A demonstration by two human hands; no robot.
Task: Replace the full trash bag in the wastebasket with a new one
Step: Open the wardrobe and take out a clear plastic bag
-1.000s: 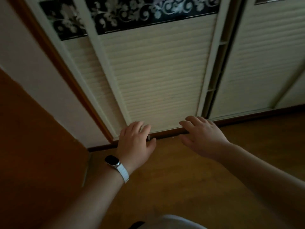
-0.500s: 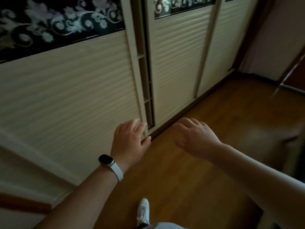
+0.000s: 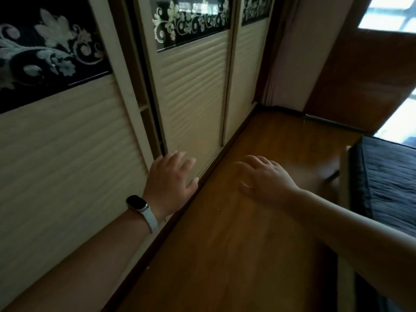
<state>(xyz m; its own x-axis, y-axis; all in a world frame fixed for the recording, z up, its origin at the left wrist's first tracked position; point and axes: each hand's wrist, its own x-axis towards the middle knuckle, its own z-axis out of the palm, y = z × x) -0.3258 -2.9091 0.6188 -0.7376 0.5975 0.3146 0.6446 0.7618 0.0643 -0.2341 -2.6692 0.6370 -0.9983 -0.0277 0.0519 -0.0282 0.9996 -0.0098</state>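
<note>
A dim room seen from head height, looking down. A wardrobe [image 3: 67, 154] with cream ribbed sliding doors fills the left side; each door carries a black band with pale floral scrolls near the top. Between the nearest door and the next one a narrow dark gap [image 3: 144, 91] shows part of a shelf edge, but what the wardrobe holds cannot be made out. A brown wooden floor [image 3: 225, 255] runs from bottom centre toward the far wall. At the right edge lies the corner of a bed [image 3: 387, 183] with a dark quilted cover, cut off by the frame. Beyond it stands a brown door [image 3: 364, 75], with bright window light at the top right corner.

Two bare forearms reach forward. The left hand [image 3: 170, 179] hangs palm down with its fingers loosely spread, in front of the base of a wardrobe door, holding nothing. Its wrist wears a fitness band [image 3: 140, 208] with a dark face and a white strap. The right hand [image 3: 263, 179] hovers over the floor, also palm down, fingers spread and empty; its fingertips are blurred.

Neither the wastebasket nor any trash bag appears anywhere in view.
</note>
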